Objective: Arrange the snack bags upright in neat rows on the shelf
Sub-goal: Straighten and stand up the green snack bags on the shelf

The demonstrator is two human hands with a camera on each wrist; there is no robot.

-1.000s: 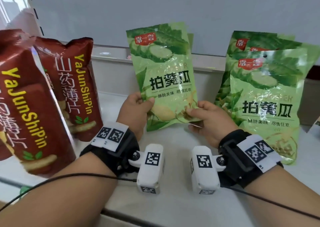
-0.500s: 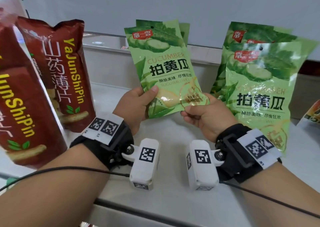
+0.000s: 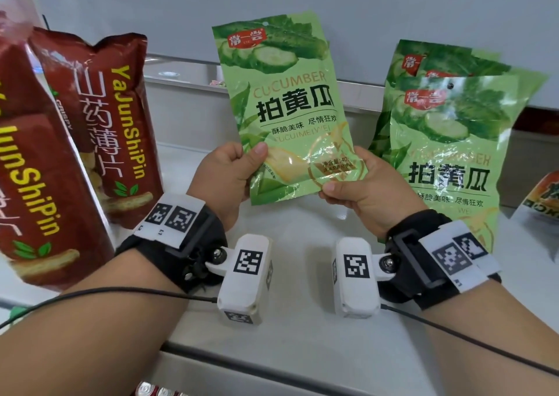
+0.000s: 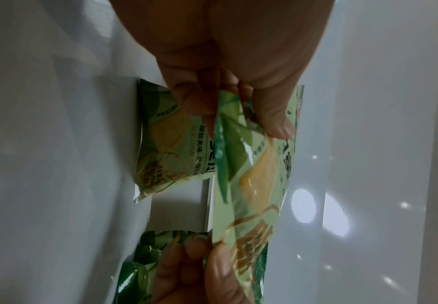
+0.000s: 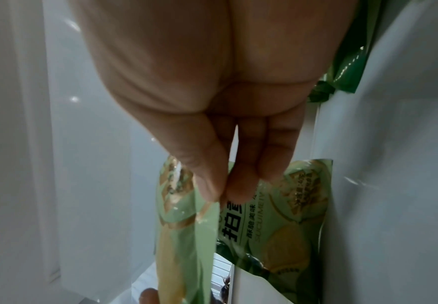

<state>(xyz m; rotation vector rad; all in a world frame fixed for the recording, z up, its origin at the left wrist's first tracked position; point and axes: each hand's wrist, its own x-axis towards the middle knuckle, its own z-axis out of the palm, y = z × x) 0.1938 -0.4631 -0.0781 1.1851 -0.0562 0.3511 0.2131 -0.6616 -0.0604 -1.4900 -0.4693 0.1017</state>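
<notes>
Now cucumber bag (image 3: 284, 108) upright, top up.

Glossy plastic film on the held green cucumber snack bag (image 3: 287, 105), creased and catching glare near its lower edge. Same shiny film on the stacked green cucumber bags (image 3: 453, 141) to the right. Dark red yam crisp bags (image 3: 99, 117) in crinkled film with a duller sheen. Smooth white shelf (image 3: 302, 335), glossy enough to mirror light spots. Matt black cloth wrist straps (image 3: 169, 253); white hard-plastic camera housings (image 3: 245, 277) bearing paper-like printed markers.
</notes>
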